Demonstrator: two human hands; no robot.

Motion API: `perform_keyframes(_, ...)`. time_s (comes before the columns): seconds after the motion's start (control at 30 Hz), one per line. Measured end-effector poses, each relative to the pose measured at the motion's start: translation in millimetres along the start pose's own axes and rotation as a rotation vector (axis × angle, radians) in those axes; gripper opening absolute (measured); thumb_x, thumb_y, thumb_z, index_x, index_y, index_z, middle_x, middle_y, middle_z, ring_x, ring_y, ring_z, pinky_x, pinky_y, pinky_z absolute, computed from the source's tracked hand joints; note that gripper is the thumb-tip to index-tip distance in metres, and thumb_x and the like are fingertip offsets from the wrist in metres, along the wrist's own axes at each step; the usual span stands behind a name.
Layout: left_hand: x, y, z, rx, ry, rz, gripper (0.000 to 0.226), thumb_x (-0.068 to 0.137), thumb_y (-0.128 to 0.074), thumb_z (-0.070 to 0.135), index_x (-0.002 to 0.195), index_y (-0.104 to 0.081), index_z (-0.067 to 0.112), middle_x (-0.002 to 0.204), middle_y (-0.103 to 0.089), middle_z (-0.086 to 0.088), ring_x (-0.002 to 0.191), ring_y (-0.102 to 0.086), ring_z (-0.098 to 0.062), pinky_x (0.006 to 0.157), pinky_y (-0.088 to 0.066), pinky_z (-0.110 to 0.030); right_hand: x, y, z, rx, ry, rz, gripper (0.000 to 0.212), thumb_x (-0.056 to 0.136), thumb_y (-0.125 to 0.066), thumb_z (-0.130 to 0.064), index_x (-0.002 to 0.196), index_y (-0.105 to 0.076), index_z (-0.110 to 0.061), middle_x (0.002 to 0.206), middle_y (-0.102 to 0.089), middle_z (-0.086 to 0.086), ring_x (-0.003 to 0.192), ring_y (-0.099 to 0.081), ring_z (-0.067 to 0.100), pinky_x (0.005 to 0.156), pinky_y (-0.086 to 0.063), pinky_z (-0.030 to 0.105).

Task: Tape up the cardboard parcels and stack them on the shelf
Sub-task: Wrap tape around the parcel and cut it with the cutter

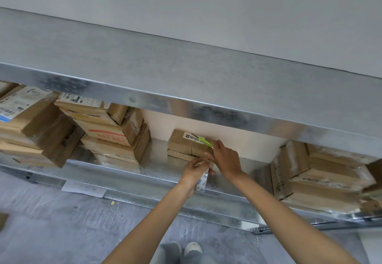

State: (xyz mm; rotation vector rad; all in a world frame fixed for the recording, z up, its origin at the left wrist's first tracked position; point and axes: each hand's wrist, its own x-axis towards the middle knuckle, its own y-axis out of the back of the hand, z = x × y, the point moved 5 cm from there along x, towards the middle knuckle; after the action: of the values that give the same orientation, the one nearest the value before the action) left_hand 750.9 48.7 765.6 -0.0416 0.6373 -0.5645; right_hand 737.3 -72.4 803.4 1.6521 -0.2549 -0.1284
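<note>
Galvanised steel shelf, with cardboard parcels on its lower deck and your hands at the middle one.

Under the bare upper deck, the largest stack of parcels sits at nine o'clock in your view, and a second stack leans at three o'clock, well apart from it. Between the two, near the centre, the small parcel with a white label lies flat on the deck against the back wall. Your right hand reaches over its three o'clock end, fingers curled and pinching a green tool that rests on the parcel's top. Your left hand is just beside the right at its seven o'clock, below the parcel's front edge, fingers curled round a tape roll, thumb lifted toward the box.
</note>
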Motion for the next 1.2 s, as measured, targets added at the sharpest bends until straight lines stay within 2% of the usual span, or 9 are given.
perform_keyframes(0.17,-4,10,-10,0.026,0.028,0.036,0.012,0.093,-0.059,0.018,0.101,-0.056,0.009,0.081,-0.074,-0.013,0.068,-0.065,-0.018,0.071,-0.049,-0.03,0,-4,8,0.042,-0.019,-0.064,0.058,0.093,-0.051,-0.045,0.143,-0.035,-0.021,0.12,-0.052,0.005,0.082,-0.066,0.028,0.062,-0.049,0.035)
perform_keyframes(0.37,-8,16,-15,-0.001,0.036,0.027,0.006,0.094,-0.059,0.015,0.095,-0.055,0.011,0.087,-0.075,-0.014,0.084,-0.067,-0.024,0.079,-0.048,-0.033,-4,-3,11,0.083,-0.032,-0.042,0.058,0.092,-0.053,-0.045,0.143,-0.035,-0.027,0.119,-0.052,0.003,0.087,-0.065,0.025,0.061,-0.044,0.032)
perform_keyframes(0.5,-9,13,-9,0.037,0.036,0.006,0.007,0.093,-0.059,0.018,0.094,-0.055,0.013,0.087,-0.075,-0.011,0.078,-0.065,-0.018,0.077,-0.046,-0.028,-7,5,13,0.231,0.007,-0.048,0.046,0.098,-0.044,-0.035,0.143,-0.034,-0.032,0.117,-0.053,0.001,0.091,-0.063,0.025,0.066,-0.044,0.031)
perform_keyframes(0.57,-7,13,-10,0.07,0.039,-0.003,0.007,0.094,-0.059,0.02,0.095,-0.055,0.015,0.087,-0.076,-0.009,0.08,-0.062,-0.021,0.079,-0.045,-0.033,-12,10,20,0.227,-0.023,-0.015,0.042,0.099,-0.042,-0.023,0.14,-0.039,-0.033,0.118,-0.058,-0.001,0.091,-0.063,0.027,0.069,-0.047,0.034)
perform_keyframes(0.67,-6,10,-12,0.077,0.047,-0.012,0.008,0.094,-0.059,0.021,0.097,-0.055,0.014,0.085,-0.076,-0.008,0.083,-0.062,-0.024,0.082,-0.047,-0.036,-25,16,38,0.195,-0.139,0.062,0.029,0.099,-0.042,-0.034,0.123,-0.053,-0.021,0.105,-0.063,0.001,0.087,-0.063,0.026,0.065,-0.045,0.035)
perform_keyframes(0.77,-5,4,-13,0.075,0.062,-0.017,0.009,0.094,-0.06,0.021,0.098,-0.055,0.015,0.081,-0.076,-0.006,0.084,-0.064,-0.023,0.088,-0.05,-0.039,-44,16,53,0.351,-0.23,0.113,0.028,0.099,-0.042,-0.036,0.11,-0.058,-0.017,0.095,-0.062,0.0,0.084,-0.06,0.023,0.065,-0.044,0.036)
perform_keyframes(0.87,-5,-3,-13,0.077,0.058,-0.03,0.013,0.094,-0.061,0.022,0.101,-0.056,0.013,0.078,-0.075,-0.005,0.079,-0.062,-0.024,0.08,-0.048,-0.035,-63,10,62,0.394,-0.303,0.106,0.026,0.1,-0.04,-0.035,0.105,-0.058,-0.016,0.091,-0.063,-0.001,0.078,-0.059,0.02,0.064,-0.043,0.035)
perform_keyframes(1.03,-6,-14,-10,0.089,0.031,-0.048,0.015,0.094,-0.06,0.02,0.104,-0.057,0.009,0.082,-0.075,-0.009,0.08,-0.064,-0.023,0.077,-0.048,-0.032,-86,-3,77,0.617,-0.479,0.176,0.025,0.098,-0.047,-0.034,0.086,-0.06,-0.017,0.061,-0.056,-0.007,0.052,-0.051,0.009,0.051,-0.034,0.032)
perform_keyframes(1.2,-10,-20,-7,0.065,0.044,-0.071,0.015,0.094,-0.061,0.02,0.103,-0.055,0.01,0.077,-0.075,-0.007,0.077,-0.057,-0.026,0.06,-0.048,-0.026,-92,-25,90,0.585,-0.624,0.115,0.023,0.1,-0.04,-0.02,0.106,-0.061,-0.015,0.086,-0.064,0.001,0.067,-0.052,0.018,0.054,-0.032,0.03)
